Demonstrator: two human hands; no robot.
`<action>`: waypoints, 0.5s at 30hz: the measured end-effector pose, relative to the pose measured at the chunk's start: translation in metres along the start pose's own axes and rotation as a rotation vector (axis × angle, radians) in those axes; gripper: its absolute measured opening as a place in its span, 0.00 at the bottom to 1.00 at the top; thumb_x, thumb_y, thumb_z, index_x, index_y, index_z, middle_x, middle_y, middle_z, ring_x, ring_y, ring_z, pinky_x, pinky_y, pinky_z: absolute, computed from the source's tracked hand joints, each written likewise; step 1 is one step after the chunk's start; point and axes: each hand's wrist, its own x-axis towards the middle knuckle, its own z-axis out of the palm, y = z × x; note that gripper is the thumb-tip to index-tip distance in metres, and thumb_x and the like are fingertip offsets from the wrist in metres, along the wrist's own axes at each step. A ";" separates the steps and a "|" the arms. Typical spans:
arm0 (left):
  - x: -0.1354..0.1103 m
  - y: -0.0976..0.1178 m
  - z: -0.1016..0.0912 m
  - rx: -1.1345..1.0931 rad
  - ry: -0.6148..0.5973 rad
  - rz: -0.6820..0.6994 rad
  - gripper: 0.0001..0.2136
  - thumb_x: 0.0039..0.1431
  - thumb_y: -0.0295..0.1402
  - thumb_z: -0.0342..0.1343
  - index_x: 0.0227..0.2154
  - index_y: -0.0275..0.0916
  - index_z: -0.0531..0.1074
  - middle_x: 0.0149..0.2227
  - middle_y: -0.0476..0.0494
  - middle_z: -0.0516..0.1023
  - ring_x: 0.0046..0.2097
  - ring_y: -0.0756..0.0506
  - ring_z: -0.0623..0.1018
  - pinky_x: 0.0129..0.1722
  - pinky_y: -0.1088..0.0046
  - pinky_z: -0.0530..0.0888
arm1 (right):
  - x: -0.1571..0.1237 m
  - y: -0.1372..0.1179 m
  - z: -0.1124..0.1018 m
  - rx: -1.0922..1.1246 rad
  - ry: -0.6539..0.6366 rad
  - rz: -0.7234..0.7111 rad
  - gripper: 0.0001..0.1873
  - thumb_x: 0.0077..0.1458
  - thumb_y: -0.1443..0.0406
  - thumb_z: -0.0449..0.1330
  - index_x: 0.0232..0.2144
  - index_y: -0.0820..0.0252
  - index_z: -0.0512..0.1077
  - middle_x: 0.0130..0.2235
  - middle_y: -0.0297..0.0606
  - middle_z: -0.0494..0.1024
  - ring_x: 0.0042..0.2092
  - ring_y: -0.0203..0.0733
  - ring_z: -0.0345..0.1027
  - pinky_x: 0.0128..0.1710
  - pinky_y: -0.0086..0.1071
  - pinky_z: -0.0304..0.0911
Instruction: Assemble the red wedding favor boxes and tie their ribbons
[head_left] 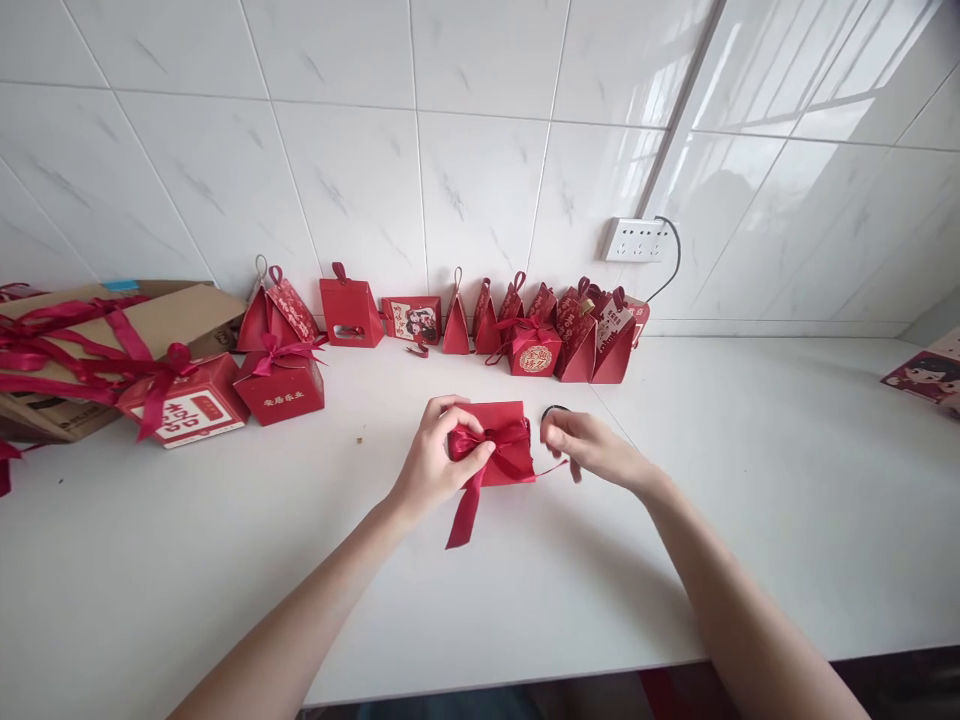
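A small red gift box (510, 415) lies on the white counter in front of me, with a shiny dark-red ribbon (465, 510) tied in a bow across its top. My left hand (442, 450) pinches the ribbon at the knot between thumb and fingers, resting against the box's left side. One ribbon tail hangs down toward me. Just right of the box is my right hand (585, 440), its fingers curled inward; what they hold, if anything, is hidden. A thin ribbon end reaches toward its fingertips. Partly behind that hand shows a black curved item (553, 408), its kind unclear.
Several red gift boxes (349, 312) line the tiled wall. Two bow-tied boxes (281, 392) stand at left by a cardboard carton (187, 305) draped with loose ribbons (71, 345). A power strip (636, 240) with a black cable is on the wall. The counter (780, 480) ends near me.
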 end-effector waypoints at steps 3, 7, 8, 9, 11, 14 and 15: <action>-0.002 -0.001 0.005 -0.064 0.029 -0.017 0.13 0.50 0.33 0.60 0.35 0.42 0.61 0.50 0.41 0.68 0.55 0.41 0.71 0.48 0.65 0.72 | 0.006 -0.001 0.021 0.014 0.266 -0.104 0.30 0.48 0.37 0.55 0.22 0.58 0.58 0.24 0.31 0.64 0.22 0.31 0.58 0.18 0.25 0.56; -0.005 -0.004 0.007 -0.055 0.064 -0.023 0.10 0.56 0.35 0.56 0.31 0.42 0.58 0.50 0.39 0.68 0.60 0.40 0.66 0.47 0.65 0.72 | 0.011 0.003 0.039 0.053 0.301 -0.129 0.28 0.52 0.41 0.55 0.21 0.57 0.55 0.22 0.29 0.63 0.20 0.31 0.59 0.19 0.27 0.57; -0.006 -0.004 0.007 -0.033 0.080 -0.004 0.09 0.58 0.35 0.54 0.30 0.42 0.58 0.50 0.39 0.68 0.60 0.40 0.65 0.46 0.65 0.72 | 0.012 0.004 0.041 0.066 0.308 -0.140 0.28 0.52 0.41 0.54 0.21 0.57 0.55 0.22 0.28 0.62 0.20 0.31 0.58 0.19 0.27 0.57; -0.006 -0.005 0.007 -0.009 0.097 0.017 0.08 0.59 0.35 0.52 0.29 0.42 0.58 0.49 0.39 0.67 0.60 0.40 0.65 0.45 0.66 0.72 | 0.012 0.005 0.041 0.080 0.317 -0.153 0.27 0.53 0.42 0.54 0.21 0.57 0.55 0.22 0.28 0.62 0.19 0.30 0.58 0.19 0.27 0.58; -0.006 -0.006 0.007 0.026 0.124 0.037 0.09 0.60 0.35 0.51 0.28 0.42 0.58 0.47 0.39 0.67 0.61 0.40 0.64 0.43 0.67 0.73 | 0.012 0.007 0.041 0.098 0.340 -0.178 0.27 0.53 0.42 0.54 0.22 0.56 0.55 0.22 0.28 0.62 0.19 0.30 0.58 0.19 0.28 0.59; -0.006 -0.007 0.007 0.029 0.143 -0.001 0.10 0.58 0.36 0.53 0.28 0.42 0.57 0.46 0.40 0.65 0.60 0.40 0.64 0.42 0.67 0.74 | 0.011 0.009 0.041 0.090 0.358 -0.214 0.26 0.54 0.42 0.53 0.23 0.56 0.55 0.22 0.28 0.62 0.19 0.30 0.57 0.20 0.29 0.60; -0.005 -0.007 0.006 0.028 0.145 -0.013 0.11 0.58 0.36 0.54 0.27 0.42 0.57 0.45 0.41 0.65 0.59 0.40 0.65 0.42 0.67 0.74 | 0.012 0.010 0.041 0.084 0.359 -0.224 0.26 0.54 0.42 0.53 0.23 0.56 0.55 0.22 0.28 0.62 0.19 0.31 0.57 0.20 0.29 0.60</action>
